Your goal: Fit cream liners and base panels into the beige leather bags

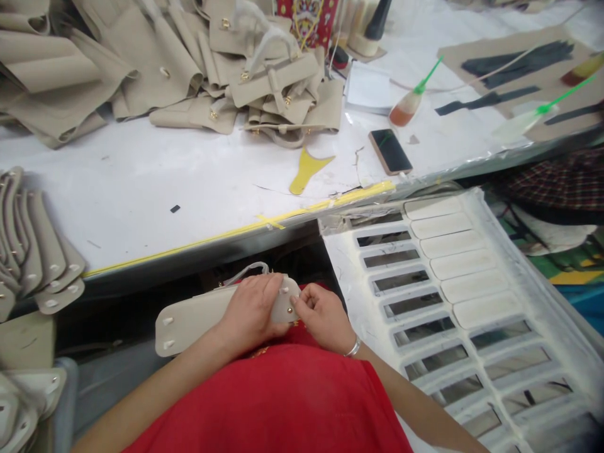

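While the table [141, 182] and rack [472, 302] spread ahead, I see the beige panel [189, 321] across the lap, left hand [250, 311] clasped round its right end, right hand [323, 318] pinching that edge; red box [306, 22] print unreadable.

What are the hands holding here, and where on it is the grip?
A beige oblong panel with small studs. The left hand wraps over it toward its right end; the right hand pinches that end's edge by a stud.
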Demonstrator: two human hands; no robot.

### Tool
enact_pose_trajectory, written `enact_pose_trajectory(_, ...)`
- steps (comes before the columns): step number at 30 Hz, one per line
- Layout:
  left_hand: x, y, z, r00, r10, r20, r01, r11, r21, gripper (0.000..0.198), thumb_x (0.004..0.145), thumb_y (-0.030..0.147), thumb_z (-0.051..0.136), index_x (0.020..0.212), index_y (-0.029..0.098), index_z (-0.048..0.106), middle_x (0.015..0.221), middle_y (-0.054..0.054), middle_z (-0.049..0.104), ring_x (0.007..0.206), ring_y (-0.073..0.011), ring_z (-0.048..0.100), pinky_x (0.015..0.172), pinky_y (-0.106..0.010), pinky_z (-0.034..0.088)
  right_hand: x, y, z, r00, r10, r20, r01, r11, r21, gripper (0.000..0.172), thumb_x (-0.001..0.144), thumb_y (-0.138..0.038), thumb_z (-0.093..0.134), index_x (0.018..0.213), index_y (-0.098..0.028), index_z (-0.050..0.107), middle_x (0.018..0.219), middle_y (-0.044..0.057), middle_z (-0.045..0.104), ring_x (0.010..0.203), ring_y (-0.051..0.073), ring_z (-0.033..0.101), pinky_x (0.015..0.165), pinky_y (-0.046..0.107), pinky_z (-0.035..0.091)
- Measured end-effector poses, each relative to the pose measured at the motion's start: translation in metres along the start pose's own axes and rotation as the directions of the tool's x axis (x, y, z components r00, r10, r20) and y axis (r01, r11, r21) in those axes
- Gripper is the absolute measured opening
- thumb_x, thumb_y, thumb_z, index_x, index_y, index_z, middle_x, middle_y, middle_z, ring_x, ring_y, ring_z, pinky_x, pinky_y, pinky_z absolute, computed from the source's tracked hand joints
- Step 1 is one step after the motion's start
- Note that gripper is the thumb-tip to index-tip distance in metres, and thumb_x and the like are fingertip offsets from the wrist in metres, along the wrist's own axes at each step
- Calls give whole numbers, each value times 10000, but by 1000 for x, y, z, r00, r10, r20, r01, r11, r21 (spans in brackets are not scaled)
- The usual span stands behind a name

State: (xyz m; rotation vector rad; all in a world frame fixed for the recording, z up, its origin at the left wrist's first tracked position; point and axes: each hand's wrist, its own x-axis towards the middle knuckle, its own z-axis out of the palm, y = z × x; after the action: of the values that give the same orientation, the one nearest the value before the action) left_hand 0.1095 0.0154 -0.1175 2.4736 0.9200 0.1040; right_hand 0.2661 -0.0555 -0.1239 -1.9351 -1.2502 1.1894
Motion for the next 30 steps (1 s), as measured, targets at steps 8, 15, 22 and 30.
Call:
enact_pose_trajectory(8, 0, 1, -3, 1000, 9, -3, -9, 999, 41, 569, 643, 395, 634, 1130, 169, 447, 1076, -116, 595, 988, -279, 552, 845, -389, 411, 3, -1, -3, 1000, 10, 10, -10, 1000, -15, 259, 800, -354, 530, 611, -181, 490, 547, -30, 532, 501, 86, 454, 486, 209, 286)
enact_pose_trajectory(15, 3, 0, 0, 1000, 21, 5, -21, 996, 90, 677, 608, 458, 680, 1167, 153, 452, 1104, -143, 600, 1018, -293, 551, 954, -451, 344, 9, 2, -1, 999, -18, -29, 15, 996, -86, 231, 768, -345, 557, 629, -185, 466, 553, -46, 503, 508, 84, 445, 492, 210, 274)
enact_pose_trajectory(22, -51, -23, -34, 953, -170, -252, 174, 985, -8, 695, 711, 517, 614, 1266, 161, 394, 1263, -147, 506, 1161, -277, 466, 1010, -472, 312, 16, 4, -7, 999, 12, 35, -11, 1000, -21, 278, 736, -437, 574, 713, -191, 446, 589, -38, 482, 567, 117, 471, 533, 230, 368)
enact_pose_trajectory(30, -181, -82, -40, 527, -834, -165, 558, 486, -672, 306, 798, 461, 521, 776, 159, 566, 678, 10, 566, 623, -123, 526, 568, -223, 407, 20, -43, 10, 872, -486, 56, 459, 774, -437, 597, 761, -490, 565, 1222, -149, 398, 1182, 157, 519, 1043, 250, 538, 898, 406, 442)
